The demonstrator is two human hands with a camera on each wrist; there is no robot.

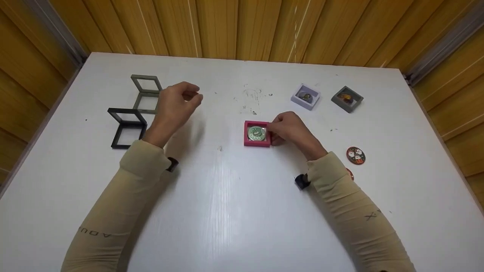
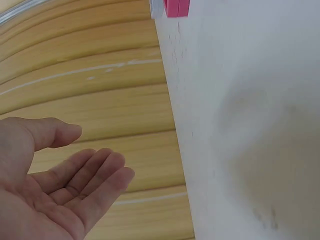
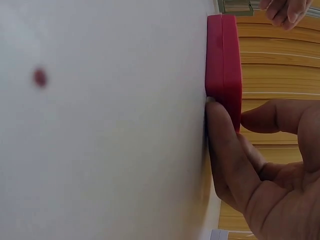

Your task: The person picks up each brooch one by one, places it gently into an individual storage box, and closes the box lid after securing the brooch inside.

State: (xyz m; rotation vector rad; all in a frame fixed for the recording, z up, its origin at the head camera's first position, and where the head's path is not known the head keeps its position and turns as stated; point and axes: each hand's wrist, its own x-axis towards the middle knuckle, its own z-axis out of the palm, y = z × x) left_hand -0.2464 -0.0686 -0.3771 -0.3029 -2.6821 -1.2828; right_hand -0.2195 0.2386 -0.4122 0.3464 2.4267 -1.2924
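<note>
A small pink display frame (image 1: 257, 144) sits closed on the white table, with a round green badge (image 1: 256, 133) behind its clear window. My right hand (image 1: 293, 130) pinches the frame's right edge. In the right wrist view, the thumb (image 3: 265, 116) is at one face of the pink frame (image 3: 223, 55) and a finger tucks beside the table side. Up in the air to the left of it, my left hand (image 1: 174, 104) holds nothing, its fingers loosely bent and thumb apart from them, as the left wrist view also shows.
Two frames stand with lids raised at the left, one black (image 1: 127, 146) and one olive green (image 1: 146, 111). A lilac frame (image 1: 297, 101) and a grey frame (image 1: 342, 107), each holding a badge, lie back right. Round badges (image 1: 356, 155) lie by my right sleeve, one partly hidden.
</note>
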